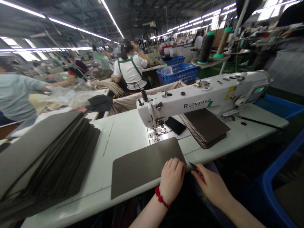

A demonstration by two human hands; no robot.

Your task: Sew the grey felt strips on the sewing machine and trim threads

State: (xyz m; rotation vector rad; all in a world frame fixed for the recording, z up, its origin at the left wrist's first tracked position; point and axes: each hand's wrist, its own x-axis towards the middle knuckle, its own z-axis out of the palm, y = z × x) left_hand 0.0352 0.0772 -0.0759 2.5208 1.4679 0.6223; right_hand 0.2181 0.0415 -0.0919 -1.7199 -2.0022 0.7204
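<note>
A flat brown-grey panel (142,167) with rounded corners lies on the pale sewing table (123,128), below the needle area of a white sewing machine (171,103). My left hand (173,179), wearing a red beaded bracelet (161,197), is closed over the panel's near right corner with curled fingers. Close beside that corner, my right hand (212,184) grips small thread snips (193,166). Their dark pointed blade reaches toward the panel's edge; the handle is mostly hidden in my fingers. I cannot tell whether the blade touches the panel.
Many dark panels form a tall stack (64,158) on the left. A neater pile of brown panels (206,125) sits under the machine arm, near a black phone (175,125). Thread cones (206,47) stand behind. Blue crates (178,73) and co-workers (130,69) are farther back.
</note>
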